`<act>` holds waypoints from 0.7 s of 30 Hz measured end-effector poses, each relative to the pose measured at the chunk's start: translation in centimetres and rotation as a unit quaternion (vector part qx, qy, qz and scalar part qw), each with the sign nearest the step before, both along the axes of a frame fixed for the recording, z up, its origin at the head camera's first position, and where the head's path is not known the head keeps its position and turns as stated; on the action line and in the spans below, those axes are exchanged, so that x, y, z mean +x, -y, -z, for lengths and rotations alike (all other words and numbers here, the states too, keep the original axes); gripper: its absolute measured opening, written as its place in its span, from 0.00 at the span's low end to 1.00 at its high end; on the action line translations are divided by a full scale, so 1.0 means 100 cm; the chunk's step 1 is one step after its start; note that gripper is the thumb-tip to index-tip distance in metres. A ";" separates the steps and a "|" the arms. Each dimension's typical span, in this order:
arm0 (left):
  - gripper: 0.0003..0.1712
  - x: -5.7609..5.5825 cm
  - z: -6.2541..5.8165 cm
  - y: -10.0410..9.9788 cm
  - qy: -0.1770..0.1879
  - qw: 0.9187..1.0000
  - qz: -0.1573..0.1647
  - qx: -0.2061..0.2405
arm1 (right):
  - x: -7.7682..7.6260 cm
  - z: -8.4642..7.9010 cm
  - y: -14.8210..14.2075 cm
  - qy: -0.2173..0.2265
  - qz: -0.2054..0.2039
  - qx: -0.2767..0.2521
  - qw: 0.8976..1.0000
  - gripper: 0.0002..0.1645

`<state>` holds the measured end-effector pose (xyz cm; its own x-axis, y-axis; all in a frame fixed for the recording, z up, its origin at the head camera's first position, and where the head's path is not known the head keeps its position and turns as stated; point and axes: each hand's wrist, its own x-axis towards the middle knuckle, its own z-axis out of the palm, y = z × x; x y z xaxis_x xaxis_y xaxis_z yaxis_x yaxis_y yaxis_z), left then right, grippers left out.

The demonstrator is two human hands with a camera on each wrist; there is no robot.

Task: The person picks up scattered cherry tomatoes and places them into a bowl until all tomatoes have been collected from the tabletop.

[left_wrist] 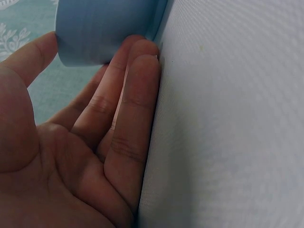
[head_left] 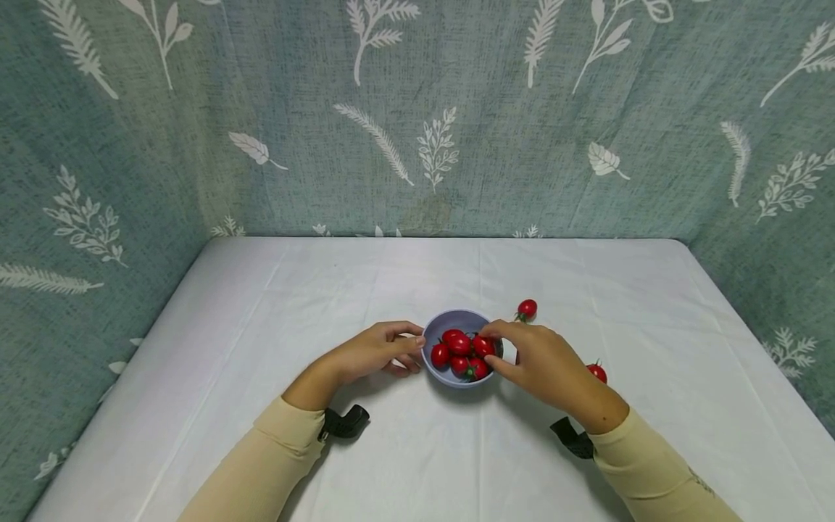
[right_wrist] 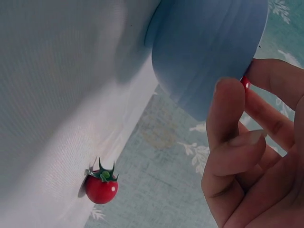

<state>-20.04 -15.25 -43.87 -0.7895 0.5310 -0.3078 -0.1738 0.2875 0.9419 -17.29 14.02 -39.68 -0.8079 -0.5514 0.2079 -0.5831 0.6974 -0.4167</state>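
Note:
A lavender-blue bowl [head_left: 455,320] stands on the white-covered table with several red cherry tomatoes [head_left: 456,341] inside. Beside its left wall is my left hand [head_left: 375,353]; in the left wrist view the thumb touches near the rim and the extended fingers [left_wrist: 135,90] reach the wall low down, close to the cloth. My right hand [head_left: 551,364] comes over the right rim and pinches a cherry tomato [head_left: 483,345] between thumb and index finger. Only a sliver of that red tomato [right_wrist: 245,84] shows in the right wrist view, the rest hidden by the bowl and fingers.
One loose cherry tomato [head_left: 528,309] lies behind my right hand. Another cherry tomato [head_left: 596,373], with green stem leaves, is to the right of that wrist, partly hidden by it. A leaf-patterned green cloth [head_left: 417,145] hangs around the table [head_left: 326,283].

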 end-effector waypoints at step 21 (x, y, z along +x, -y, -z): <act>0.27 -0.002 0.002 0.001 -0.003 1.000 0.000 0.001 | -0.002 0.003 0.001 0.010 -0.011 0.006 1.000 0.23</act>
<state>-20.21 -15.31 -44.03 -0.7913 0.5317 -0.3019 -0.1685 0.2850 0.9436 -17.47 13.93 -39.99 -0.7995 -0.5714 0.1852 -0.5902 0.6897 -0.4195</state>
